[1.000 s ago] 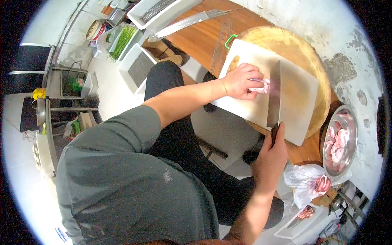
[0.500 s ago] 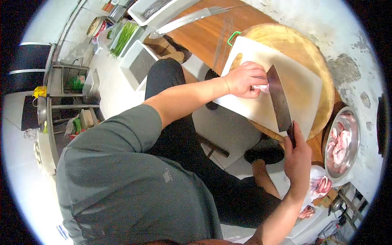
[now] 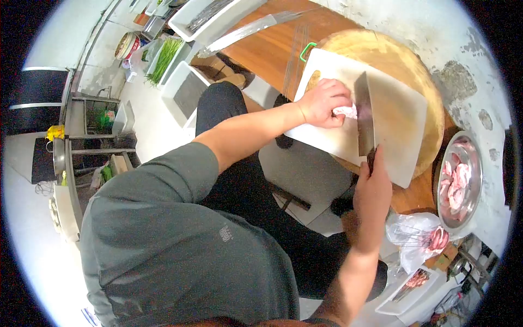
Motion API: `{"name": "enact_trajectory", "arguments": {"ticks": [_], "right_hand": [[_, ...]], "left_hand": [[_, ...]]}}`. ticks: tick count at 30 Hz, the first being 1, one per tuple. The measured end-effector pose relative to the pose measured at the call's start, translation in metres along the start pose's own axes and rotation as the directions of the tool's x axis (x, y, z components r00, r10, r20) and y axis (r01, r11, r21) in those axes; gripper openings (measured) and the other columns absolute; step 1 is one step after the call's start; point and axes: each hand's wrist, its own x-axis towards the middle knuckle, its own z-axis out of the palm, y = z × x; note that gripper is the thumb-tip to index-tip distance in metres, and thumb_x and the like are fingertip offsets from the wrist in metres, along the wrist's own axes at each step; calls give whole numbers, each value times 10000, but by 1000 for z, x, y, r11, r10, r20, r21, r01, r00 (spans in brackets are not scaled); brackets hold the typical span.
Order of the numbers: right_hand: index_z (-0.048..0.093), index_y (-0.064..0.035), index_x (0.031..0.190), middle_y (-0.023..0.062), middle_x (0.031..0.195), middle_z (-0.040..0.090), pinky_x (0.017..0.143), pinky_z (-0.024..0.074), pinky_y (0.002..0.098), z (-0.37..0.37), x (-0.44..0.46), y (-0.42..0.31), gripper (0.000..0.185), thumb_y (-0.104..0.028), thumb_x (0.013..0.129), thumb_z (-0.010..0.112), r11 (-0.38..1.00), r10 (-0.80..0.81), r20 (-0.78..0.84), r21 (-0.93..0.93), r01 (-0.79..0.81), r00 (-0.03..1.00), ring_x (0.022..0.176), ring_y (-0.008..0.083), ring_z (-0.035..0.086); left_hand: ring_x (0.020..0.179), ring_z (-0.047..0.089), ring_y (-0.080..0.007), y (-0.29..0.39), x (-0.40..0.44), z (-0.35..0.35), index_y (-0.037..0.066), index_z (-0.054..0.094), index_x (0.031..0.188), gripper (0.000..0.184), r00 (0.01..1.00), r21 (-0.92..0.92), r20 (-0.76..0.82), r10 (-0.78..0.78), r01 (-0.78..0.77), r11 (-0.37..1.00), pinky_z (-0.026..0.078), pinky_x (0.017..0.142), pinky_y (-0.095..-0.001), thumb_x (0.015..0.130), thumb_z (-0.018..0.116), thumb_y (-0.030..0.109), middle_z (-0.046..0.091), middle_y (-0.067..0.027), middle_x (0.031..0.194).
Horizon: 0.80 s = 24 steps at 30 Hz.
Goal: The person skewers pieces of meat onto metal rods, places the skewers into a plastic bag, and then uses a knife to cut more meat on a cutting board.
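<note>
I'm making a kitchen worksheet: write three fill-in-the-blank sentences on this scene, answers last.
The broad metal cleaver is in the person's bare ____ hand.
The white rectangular cutting board lies on a round, pale-yellow chopping block made of ____.
The thin, bent loop at the board's upper-left corner is coloured ____.
Missing words: right; wood; green.

Head-worn wide-angle view, facing forward and steeply down.
Here in the room, the lens sits at head height, close above a dark grey short-sleeved shirt [image 3: 188, 253] that fills the lower left. It looks along the arms toward a white rectangular cutting board [image 3: 399, 131], within arm's reach, right of centre. The round field, black at its corners, takes in a stained pale wall [image 3: 457, 38] at upper right.
</note>
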Motion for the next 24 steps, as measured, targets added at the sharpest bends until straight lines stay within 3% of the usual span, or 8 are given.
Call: {"name": "enact_trajectory", "arguments": {"ticks": [5,8,13,16,19,23,24], "right_hand": [[381,20,1474,324,1167,628,849,519,488,24,-30,-1,556,-162,975,549,971,42,-140,238,-8,989,1010,484,630],[404,17,1466,294,1293,593,959,491,419,22,-42,-25,522,-160,993,537,897,210,-16,402,-186,978,1172,420,607],[353,57,1486,301,1398,512,1008,465,401,34,-59,-25,558,-118,981,517,887,202,-80,437,-148,976,1247,408,563],[347,33,1497,291,1369,536,991,478,410,29,-63,-30,569,-107,972,515,868,228,-16,458,-195,974,1210,405,586],[338,-2,1509,272,1247,599,899,519,449,30,-66,-39,587,-117,964,523,894,205,11,405,-192,979,1078,422,631],[319,-33,1512,240,1045,629,737,526,513,38,-73,-49,600,-167,968,533,949,159,4,275,-153,987,873,453,632],[318,-33,1513,243,1052,631,742,526,515,37,-74,-49,598,-166,970,530,947,157,3,282,-152,988,882,453,633]], "left_hand": [[1040,586,-333,-3,-2,0,100,671,988,330,999,-58,29,-18,20,998,499,892,-442,674,724,188,613,-110,1058],[1037,586,-346,-3,-3,-2,82,663,1004,346,999,-67,33,-38,41,997,496,897,-438,686,749,189,608,-125,1066],[1053,589,-354,6,2,-12,60,655,1004,328,996,-68,81,-38,44,997,485,921,-449,724,755,198,612,-139,1097],[1062,592,-354,4,4,-12,49,656,1013,316,990,-74,136,-20,31,997,479,931,-449,755,753,204,615,-145,1109],[1013,592,-330,9,6,-10,95,665,998,293,998,-55,56,12,-9,998,487,882,-423,726,743,170,609,-102,1052],[976,594,-324,13,6,-8,101,680,1022,303,998,27,65,19,-21,999,493,855,-429,745,753,199,605,-96,1030],[967,594,-321,15,6,-10,103,682,1024,302,997,39,80,20,-24,999,495,849,-430,749,753,203,603,-95,1025]]}}
